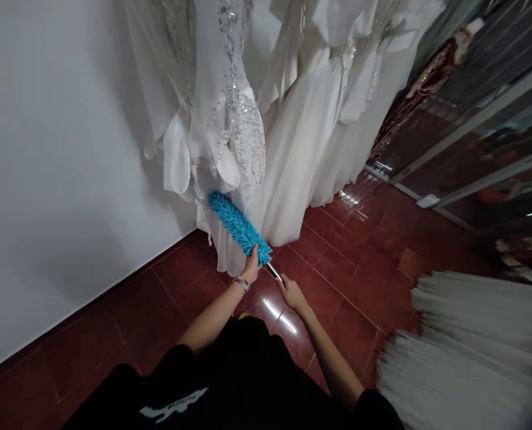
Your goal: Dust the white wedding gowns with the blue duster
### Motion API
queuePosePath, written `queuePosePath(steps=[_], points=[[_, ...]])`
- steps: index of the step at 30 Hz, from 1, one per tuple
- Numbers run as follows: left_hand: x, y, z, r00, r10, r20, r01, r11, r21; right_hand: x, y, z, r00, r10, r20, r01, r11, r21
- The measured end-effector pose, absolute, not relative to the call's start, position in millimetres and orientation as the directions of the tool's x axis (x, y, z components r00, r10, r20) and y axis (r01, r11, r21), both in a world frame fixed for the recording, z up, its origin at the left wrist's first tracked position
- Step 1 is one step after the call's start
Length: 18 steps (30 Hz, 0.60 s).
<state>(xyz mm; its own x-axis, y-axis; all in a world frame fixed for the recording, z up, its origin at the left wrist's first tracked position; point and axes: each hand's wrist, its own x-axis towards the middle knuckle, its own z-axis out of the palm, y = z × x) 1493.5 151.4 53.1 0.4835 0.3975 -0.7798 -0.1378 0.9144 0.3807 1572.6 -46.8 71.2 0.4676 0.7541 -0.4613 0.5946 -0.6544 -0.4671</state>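
Note:
A duster (239,227) with a blue shaggy head and a shiny metal handle slants across the middle of the view. My right hand (292,294) is wrapped round its handle. Higher up, my left hand (250,267) is at the lower end of the blue head, thumb laid along the fibres; its other fingers are mostly hidden. A bracelet circles my left wrist. The duster's far end lies against or just in front of a white beaded dress (248,131), near its lower part; I cannot tell whether they touch.
More white gowns (302,137) hang beside the beaded one. A plain wall (60,155) stands at the left, above a red tiled floor (338,275). Glass-panelled framing (481,119) and a dark red garment (421,89) are at the right. A pale full skirt (472,352) spreads at the lower right.

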Motion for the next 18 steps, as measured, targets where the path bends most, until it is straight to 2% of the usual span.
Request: queuePosePath(steps=[2,4,7,11,14,16,18], points=[[1482,152,40,0.407,0.240,-0.881,-0.022,0.967,0.254,1567,-43,66,0.425,0.713,-0.557,0.589,-0.685,-0.428],[1467,148,32,0.358,0.147,-0.922,0.043,0.984,0.173,1565,-43,67,0.381,0.691,-0.615,0.604,-0.689,-0.400],[1449,142,27,0.433,0.185,-0.882,-0.020,0.980,0.196,1572,-48,82,0.377,0.718,-0.585,0.646,-0.656,-0.389],[1448,149,32,0.663,0.391,-0.638,-0.196,0.914,0.355,1584,-53,107,0.457,0.774,-0.437,0.703,-0.616,-0.356],[1462,161,31,0.607,0.489,-0.626,-0.203,0.857,0.474,1584,-46,109,0.514,0.738,-0.437,0.697,-0.657,-0.288],[1472,165,26,0.521,0.435,-0.735,-0.135,0.892,0.432,1580,-36,100,0.509,0.690,-0.515,0.670,-0.693,-0.266],[1476,164,19,0.441,0.270,-0.856,-0.031,0.958,0.286,1578,-27,89,0.445,0.646,-0.620,0.650,-0.709,-0.272]])
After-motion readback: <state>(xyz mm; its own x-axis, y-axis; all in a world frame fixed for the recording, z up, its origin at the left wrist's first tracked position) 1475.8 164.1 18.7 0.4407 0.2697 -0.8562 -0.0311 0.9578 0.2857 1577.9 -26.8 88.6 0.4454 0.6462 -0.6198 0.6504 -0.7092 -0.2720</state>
